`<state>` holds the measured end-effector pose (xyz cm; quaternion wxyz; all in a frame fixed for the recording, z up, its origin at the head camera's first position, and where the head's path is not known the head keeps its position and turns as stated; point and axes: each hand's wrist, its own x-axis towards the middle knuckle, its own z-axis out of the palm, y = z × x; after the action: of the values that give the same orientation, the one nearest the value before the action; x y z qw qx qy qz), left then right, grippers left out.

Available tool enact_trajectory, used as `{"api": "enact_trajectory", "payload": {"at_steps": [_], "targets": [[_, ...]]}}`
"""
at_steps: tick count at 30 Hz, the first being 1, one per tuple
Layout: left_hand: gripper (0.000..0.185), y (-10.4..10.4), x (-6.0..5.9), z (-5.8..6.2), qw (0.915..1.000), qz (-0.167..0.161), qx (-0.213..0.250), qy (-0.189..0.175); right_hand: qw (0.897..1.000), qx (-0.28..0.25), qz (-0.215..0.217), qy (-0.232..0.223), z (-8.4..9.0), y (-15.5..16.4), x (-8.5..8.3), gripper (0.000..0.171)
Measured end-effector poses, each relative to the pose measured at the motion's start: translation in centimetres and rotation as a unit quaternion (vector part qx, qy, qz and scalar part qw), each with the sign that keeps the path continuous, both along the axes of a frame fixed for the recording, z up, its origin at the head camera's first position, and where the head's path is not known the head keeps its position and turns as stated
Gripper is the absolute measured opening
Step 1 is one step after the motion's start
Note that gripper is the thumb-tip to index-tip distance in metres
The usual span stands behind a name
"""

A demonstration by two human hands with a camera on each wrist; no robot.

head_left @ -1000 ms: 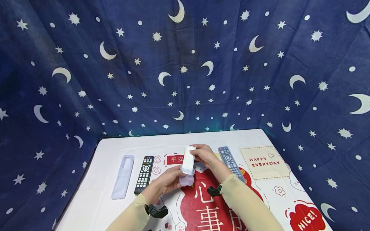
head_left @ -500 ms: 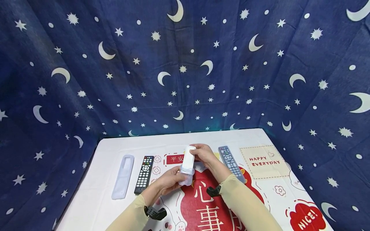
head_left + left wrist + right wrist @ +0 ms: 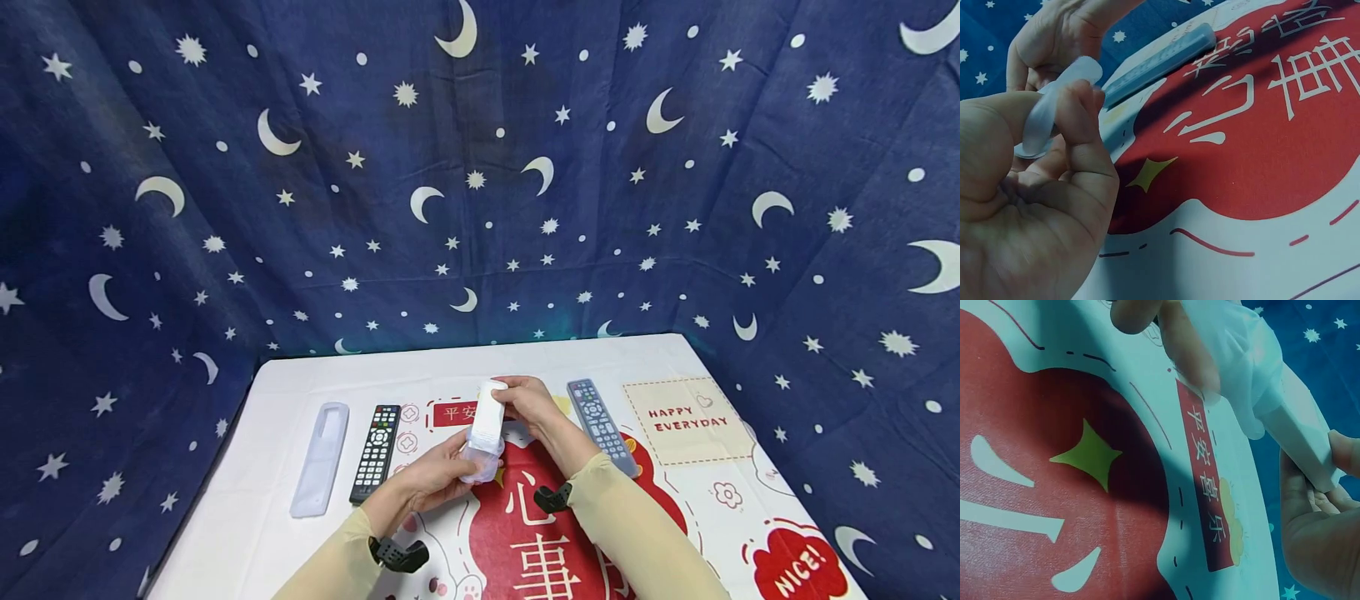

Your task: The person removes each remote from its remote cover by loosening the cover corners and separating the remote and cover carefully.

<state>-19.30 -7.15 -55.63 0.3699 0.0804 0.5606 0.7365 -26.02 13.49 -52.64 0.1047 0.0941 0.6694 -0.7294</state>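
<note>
Head view: the right grip (image 3: 529, 405) pinches a slim white bar (image 3: 489, 415), likely light, stiff and best held by its edges, whose end toward the left grip (image 3: 435, 477) sits inside the translucent sleeve (image 3: 487, 468) pinched there, probably soft, clingy and best held near its mouth.

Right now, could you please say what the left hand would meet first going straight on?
Past the cover it pinches, the left hand would probably meet the right hand holding the white block; depth is unclear.
</note>
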Motion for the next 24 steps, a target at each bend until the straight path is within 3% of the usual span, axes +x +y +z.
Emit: {"api": "enact_trajectory", "payload": {"at_steps": [8,12,17,20,24], "targets": [[0.076,-0.28,-0.13,0.08,0.9995,-0.027,0.014,0.008,1.0,0.006,0.004,0.001,-0.04,0.06,-0.23,0.037],[0.073,-0.23,-0.13,0.0,0.999,-0.013,-0.025,0.033,1.0,0.004,0.011,0.003,-0.19,0.07,-0.26,0.037],[0.048,0.14,-0.26,0.21,0.9949,0.012,-0.079,0.061,1.0,-0.008,0.026,0.014,0.09,0.02,0.04,0.039],[0.039,0.24,-0.45,0.48,0.9953,0.022,-0.083,0.046,0.999,-0.013,0.041,0.025,0.55,-0.09,0.38,0.041],[0.048,0.37,-0.62,0.53,0.9983,0.019,-0.055,0.007,0.998,-0.009,0.046,0.03,0.75,-0.2,0.5,0.041]]}}
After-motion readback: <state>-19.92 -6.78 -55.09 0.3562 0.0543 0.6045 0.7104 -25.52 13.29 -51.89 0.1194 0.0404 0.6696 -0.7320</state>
